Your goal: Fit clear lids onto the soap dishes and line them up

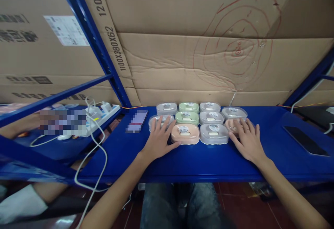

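Observation:
Several oval lidded plastic boxes in grey, green and peach, each with a round sticker on top, stand close together on a blue shelf [122, 163]. My left hand [159, 139] is spread out, with its fingers over a grey box [153, 120] and its thumb at the front edge of a peach box [189, 137]. Beside that one stands another grey box [214, 138]. My right hand [247, 141] lies open across a second peach box [231, 124], partly hiding it. Behind are two green boxes [187, 118] and further grey ones [211, 118].
A phone [137, 120] with a pixelated screen lies left of the boxes, and a dark flat phone-like slab [306, 141] lies at right. White cables [104, 152] hang over the left edge near a power strip [111, 112]. Cardboard [167, 51] backs the shelf. Another person's arm [21, 126] reaches in at left.

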### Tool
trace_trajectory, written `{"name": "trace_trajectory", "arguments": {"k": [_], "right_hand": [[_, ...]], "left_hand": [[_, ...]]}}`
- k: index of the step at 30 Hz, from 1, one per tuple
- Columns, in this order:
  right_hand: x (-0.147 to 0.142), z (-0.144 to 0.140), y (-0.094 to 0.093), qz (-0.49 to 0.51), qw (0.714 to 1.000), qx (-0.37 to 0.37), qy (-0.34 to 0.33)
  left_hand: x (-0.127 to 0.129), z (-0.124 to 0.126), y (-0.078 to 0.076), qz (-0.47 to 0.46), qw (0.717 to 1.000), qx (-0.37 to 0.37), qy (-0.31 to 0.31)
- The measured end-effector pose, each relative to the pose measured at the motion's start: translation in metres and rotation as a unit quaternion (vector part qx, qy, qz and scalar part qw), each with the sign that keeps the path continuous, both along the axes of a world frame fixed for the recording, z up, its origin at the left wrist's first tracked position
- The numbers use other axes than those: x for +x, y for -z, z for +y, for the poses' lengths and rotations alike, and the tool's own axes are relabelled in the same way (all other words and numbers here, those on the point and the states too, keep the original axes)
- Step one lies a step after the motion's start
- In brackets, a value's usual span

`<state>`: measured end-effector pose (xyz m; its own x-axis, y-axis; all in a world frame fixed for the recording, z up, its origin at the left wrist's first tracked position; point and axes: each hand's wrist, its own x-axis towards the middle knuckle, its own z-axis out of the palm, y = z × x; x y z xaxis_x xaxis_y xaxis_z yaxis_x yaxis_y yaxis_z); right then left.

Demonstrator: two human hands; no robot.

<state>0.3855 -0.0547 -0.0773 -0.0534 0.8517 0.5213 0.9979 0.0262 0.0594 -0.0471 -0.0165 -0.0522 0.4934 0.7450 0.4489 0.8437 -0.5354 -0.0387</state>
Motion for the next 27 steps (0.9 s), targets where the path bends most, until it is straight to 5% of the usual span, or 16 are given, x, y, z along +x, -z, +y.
{"name": "trace_trajectory", "arguments": {"k": [27], "right_hand": [[0.029, 0.004, -0.006, 0.047, 0.998, -0.013, 0.031]], "left_hand": [[0.049, 0.005, -0.003, -0.024, 0.999, -0.041, 0.027]]}}
